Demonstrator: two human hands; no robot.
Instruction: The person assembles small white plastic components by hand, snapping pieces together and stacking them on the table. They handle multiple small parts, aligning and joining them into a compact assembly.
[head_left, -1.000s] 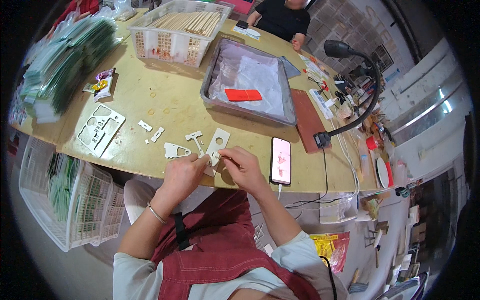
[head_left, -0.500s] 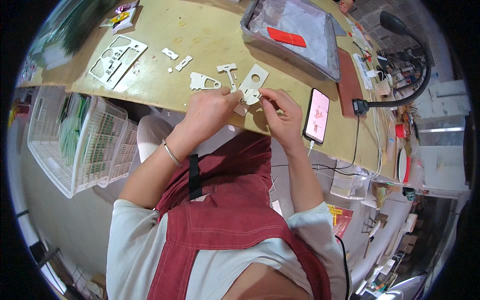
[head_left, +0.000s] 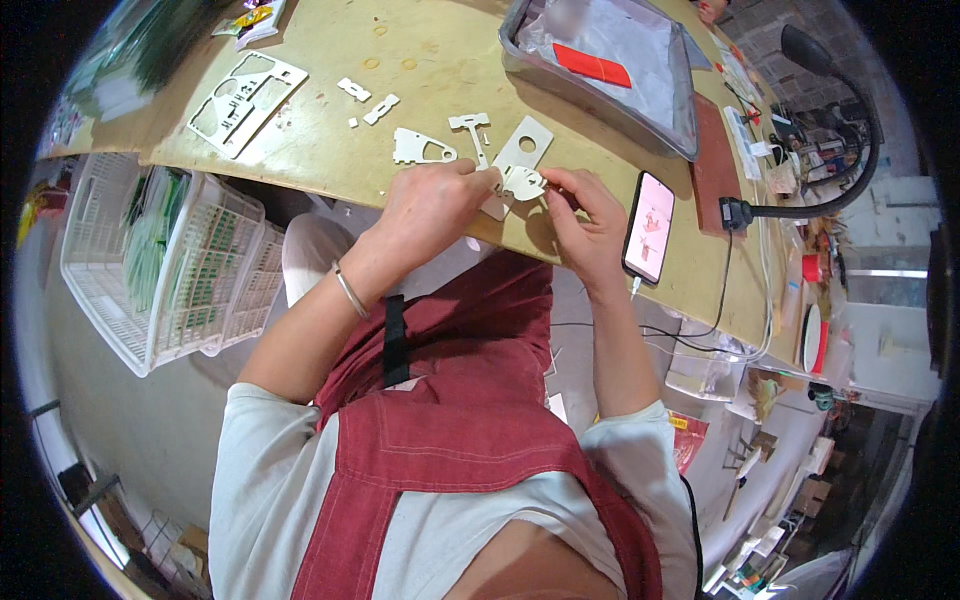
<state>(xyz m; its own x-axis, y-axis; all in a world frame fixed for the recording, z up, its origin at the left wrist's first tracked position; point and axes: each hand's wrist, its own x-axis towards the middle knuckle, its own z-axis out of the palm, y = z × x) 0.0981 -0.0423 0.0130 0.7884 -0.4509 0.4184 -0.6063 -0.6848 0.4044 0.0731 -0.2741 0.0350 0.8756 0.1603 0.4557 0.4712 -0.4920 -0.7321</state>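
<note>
Between my two hands is a small, pale flat piece with a rounded edge point(head_left: 523, 184). My left hand point(head_left: 432, 208) pinches its left side, and my right hand point(head_left: 587, 222) grips its right end between thumb and fingers. Partly under it lies a pale rectangular board with a round hole point(head_left: 533, 140), its near end at the table edge. Left of that board are a T-shaped piece point(head_left: 474, 130) and a notched, tapering piece with a cut-out point(head_left: 422, 147). The fingertips hide part of the held piece.
A cut-out sheet frame point(head_left: 290, 80) and small loose pieces point(head_left: 380, 109) lie on the yellowish table point(head_left: 330, 150). A grey tray point(head_left: 600, 125) holds a red packet. On the right are a lit phone point(head_left: 648, 228) and a gooseneck lamp point(head_left: 860, 170). White baskets point(head_left: 160, 290) stand lower left.
The view has shifted a little, so the table things appear slightly farther right. Both hands keep their hold on the pale piece, with little visible movement.
</note>
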